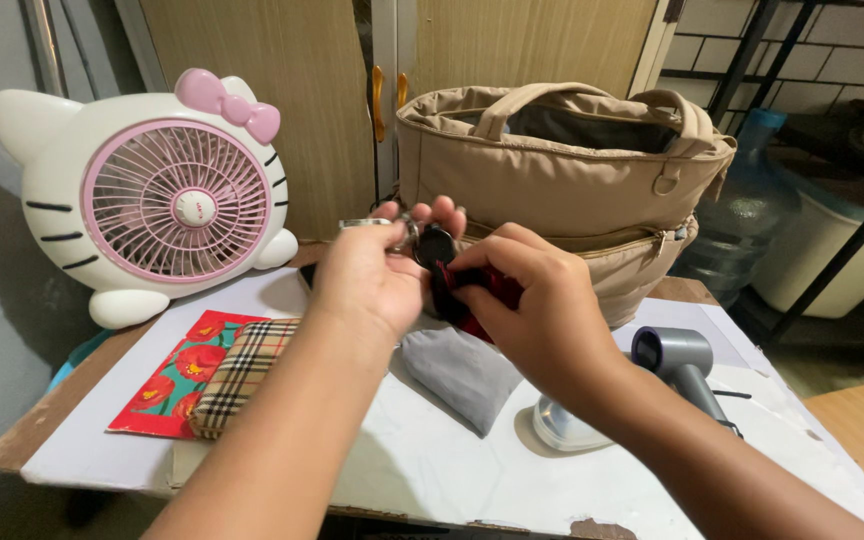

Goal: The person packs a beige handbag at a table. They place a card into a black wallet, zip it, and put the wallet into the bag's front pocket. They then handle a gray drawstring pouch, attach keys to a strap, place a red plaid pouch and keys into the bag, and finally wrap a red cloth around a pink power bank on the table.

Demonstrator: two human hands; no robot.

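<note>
Above a white tabletop [432, 460], the left hand [372, 275] pinches a black round fob on a key ring [435, 245] while the right hand [537, 310] grips a red pouch [497, 290] before a tan bag [552, 180].

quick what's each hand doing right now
Left hand: closed on a small black round object with metal rings.
Right hand: closed, pinching a red pouch.

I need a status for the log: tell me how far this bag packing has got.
Done: the beige fabric tote bag stands open. In hand: left hand and right hand hold a black round key fob with red cloth. Left out: grey pouch, plaid pouch, grey hair dryer.
</note>
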